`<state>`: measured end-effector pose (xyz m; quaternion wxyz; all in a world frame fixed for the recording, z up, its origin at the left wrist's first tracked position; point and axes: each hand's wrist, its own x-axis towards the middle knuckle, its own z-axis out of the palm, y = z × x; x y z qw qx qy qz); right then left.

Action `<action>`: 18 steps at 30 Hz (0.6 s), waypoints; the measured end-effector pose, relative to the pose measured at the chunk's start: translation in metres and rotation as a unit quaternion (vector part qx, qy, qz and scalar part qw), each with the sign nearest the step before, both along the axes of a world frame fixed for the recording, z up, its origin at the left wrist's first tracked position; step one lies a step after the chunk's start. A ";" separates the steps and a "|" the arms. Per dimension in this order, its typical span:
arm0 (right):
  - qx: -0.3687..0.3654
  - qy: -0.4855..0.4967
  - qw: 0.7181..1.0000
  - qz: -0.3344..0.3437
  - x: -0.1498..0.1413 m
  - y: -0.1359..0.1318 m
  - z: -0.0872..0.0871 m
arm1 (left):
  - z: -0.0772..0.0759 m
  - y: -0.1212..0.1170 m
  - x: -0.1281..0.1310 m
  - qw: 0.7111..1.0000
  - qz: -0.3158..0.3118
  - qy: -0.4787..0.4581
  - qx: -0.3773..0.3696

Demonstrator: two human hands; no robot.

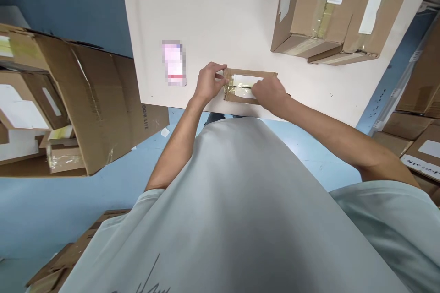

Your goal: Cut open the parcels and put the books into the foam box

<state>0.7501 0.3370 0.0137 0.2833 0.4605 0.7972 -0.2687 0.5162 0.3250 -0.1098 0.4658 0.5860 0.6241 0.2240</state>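
Note:
A small, flat cardboard box (pixel 250 73) lies near the front edge of the white table, with clear tape and a white label (pixel 242 81) on top. Along the middle of the label runs a thin dark line. My left hand (pixel 208 83) grips the box's left end, its thumb and fingers at the corner and side. Over the right half of the box, my right hand (pixel 271 94) is closed, with its fingertips down at the label. What it holds, if anything, is hidden; a small dark tip shows beside the wrist.
A blurred-out phone-like object (pixel 174 63) lies on the table (pixel 206 9) to the left. Large taped cartons (pixel 316 23) stand at the back right. On the left, an open carton (pixel 99 105) holds smaller boxes. More boxes (pixel 417 96) are stacked at the right.

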 end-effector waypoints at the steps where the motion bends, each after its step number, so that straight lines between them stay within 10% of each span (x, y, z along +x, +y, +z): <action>1: 0.002 -0.012 1.000 0.005 0.014 -0.001 0.003 | 0.001 0.000 0.000 1.000 0.001 -0.001 -0.001; 7: 0.014 -0.119 0.993 0.024 0.083 -0.002 0.021 | 0.003 0.001 0.000 1.000 0.003 0.000 -0.001; 18: 0.016 -0.062 0.998 -0.014 0.105 -0.012 0.037 | 0.008 0.001 0.003 0.999 0.003 0.044 -0.009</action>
